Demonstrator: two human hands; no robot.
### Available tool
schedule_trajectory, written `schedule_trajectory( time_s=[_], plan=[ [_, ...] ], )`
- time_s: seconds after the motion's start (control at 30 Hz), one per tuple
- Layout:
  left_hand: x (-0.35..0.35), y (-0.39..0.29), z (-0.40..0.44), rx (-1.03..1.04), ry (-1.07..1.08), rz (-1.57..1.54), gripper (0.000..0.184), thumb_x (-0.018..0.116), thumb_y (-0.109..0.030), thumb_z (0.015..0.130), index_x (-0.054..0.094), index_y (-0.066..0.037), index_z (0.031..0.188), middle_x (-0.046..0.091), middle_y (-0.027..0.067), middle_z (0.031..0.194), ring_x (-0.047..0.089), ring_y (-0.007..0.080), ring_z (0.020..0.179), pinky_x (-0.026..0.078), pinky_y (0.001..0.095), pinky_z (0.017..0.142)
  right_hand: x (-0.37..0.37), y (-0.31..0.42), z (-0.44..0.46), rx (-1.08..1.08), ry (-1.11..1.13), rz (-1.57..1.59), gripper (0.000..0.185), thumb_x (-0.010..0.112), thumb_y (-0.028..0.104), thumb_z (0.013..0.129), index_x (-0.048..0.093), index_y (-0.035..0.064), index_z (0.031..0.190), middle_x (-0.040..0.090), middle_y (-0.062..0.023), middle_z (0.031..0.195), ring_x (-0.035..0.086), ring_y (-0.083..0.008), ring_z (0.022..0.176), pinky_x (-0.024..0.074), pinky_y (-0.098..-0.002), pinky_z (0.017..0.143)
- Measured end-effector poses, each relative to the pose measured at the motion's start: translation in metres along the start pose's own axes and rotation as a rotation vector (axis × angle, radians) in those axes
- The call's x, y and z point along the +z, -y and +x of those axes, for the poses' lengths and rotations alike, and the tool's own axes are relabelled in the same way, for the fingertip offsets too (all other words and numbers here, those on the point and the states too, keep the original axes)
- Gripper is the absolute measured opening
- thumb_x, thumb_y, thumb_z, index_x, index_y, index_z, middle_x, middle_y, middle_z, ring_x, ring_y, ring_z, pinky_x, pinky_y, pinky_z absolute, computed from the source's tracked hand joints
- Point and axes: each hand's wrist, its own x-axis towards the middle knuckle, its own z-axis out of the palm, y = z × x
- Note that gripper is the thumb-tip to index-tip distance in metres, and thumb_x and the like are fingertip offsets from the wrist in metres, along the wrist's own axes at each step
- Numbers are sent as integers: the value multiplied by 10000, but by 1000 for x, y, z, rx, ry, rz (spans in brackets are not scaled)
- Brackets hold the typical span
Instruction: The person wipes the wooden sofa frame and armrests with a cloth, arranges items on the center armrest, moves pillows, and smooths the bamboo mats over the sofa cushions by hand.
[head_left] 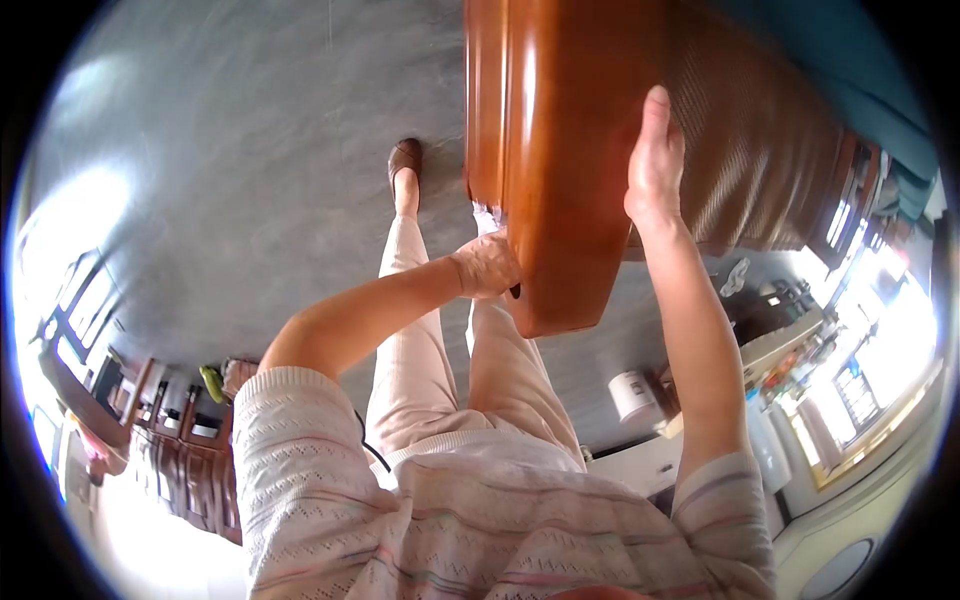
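My left hand (487, 266) is pressed against the side of a glossy orange-brown wooden furniture arm (565, 180), close to its near end. A crumpled whitish cloth (487, 217) pokes out beyond its curled fingers, which are mostly hidden. A small dark spot shows beneath that hand at the wood's edge. On the opposite side of the arm, my right hand (657, 165) rests along the edge with its fingers stretched out and holds nothing. Beyond it stretches a shiny brown woven mat (750, 150) on the seat or bed surface.
Teal fabric (860, 70) lies at the upper right. Grey floor (250, 180) spreads on the left, with my brown shoe (405, 160) on it. A white cylindrical bin (634, 397) stands at the lower right. Dark wooden furniture (185, 450) sits at the lower left.
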Motion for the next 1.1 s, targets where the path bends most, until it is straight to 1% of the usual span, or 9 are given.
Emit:
schedule_trajectory(
  time_s=[0.13,0.27,0.4,0.47,0.5,0.7,0.8,0.9,1.1],
  plan=[
    [-17,13,-5,-5,-55,243,194,572,-188,676,672,-133,832,608,35,975,496,199,1034,280,405,1031,6,13,-7,66,41,72,618,417,492,904,475,-58,1181,532,-86,1133,472,-157,1029,369,-276,901],
    [-88,75,23,93,-357,450,137,586,-241,596,674,-135,590,603,-36,649,511,197,906,206,406,1073,2,1,2,54,8,73,597,404,472,916,474,-62,1176,529,-86,1127,477,-160,1016,381,-275,891],
    [-155,150,83,-240,-345,677,230,533,-253,664,714,-122,718,654,-18,900,414,192,1139,77,375,1116,0,9,1,106,19,-24,537,374,434,938,520,-55,1105,555,-59,1022,501,-142,920,413,-254,828],
    [-201,177,104,-355,-199,755,561,533,-334,746,477,-82,1244,462,102,1292,402,231,1209,114,425,1106,3,13,-1,118,-33,-56,539,363,439,940,530,-52,1087,568,-63,1028,514,-143,921,419,-249,819],
    [-209,208,115,-86,-670,616,473,421,-250,829,436,-63,1264,417,155,1326,335,300,1256,207,429,1069,6,16,-2,119,-56,-51,540,361,437,941,526,-52,1097,567,-68,1044,515,-145,931,418,-251,823],
    [-230,213,136,-164,-739,560,508,496,-315,743,517,-113,1208,486,97,1277,331,266,1256,141,434,1087,3,19,-1,112,-31,8,567,365,448,934,489,-52,1170,543,-95,1140,513,-164,1002,417,-268,858],
    [-233,147,117,-595,18,666,572,512,-305,708,493,-91,1238,474,114,1288,298,288,1279,105,442,1101,5,23,1,127,-15,19,572,371,453,930,485,-52,1174,538,-99,1151,510,-172,1019,415,-274,872],
    [-144,145,99,-206,-796,596,446,522,-208,687,600,-99,1113,551,87,1148,388,251,1159,112,369,1105,3,21,2,129,-5,37,569,380,454,926,489,-50,1167,540,-94,1146,509,-174,1020,411,-276,881],
    [-89,23,54,-322,234,206,415,472,-204,794,539,-127,1196,479,69,1284,363,267,1245,202,406,1067,-1,6,10,73,23,14,627,409,488,905,474,-72,1179,541,-92,1141,502,-173,1012,396,-287,876]
  ],
)
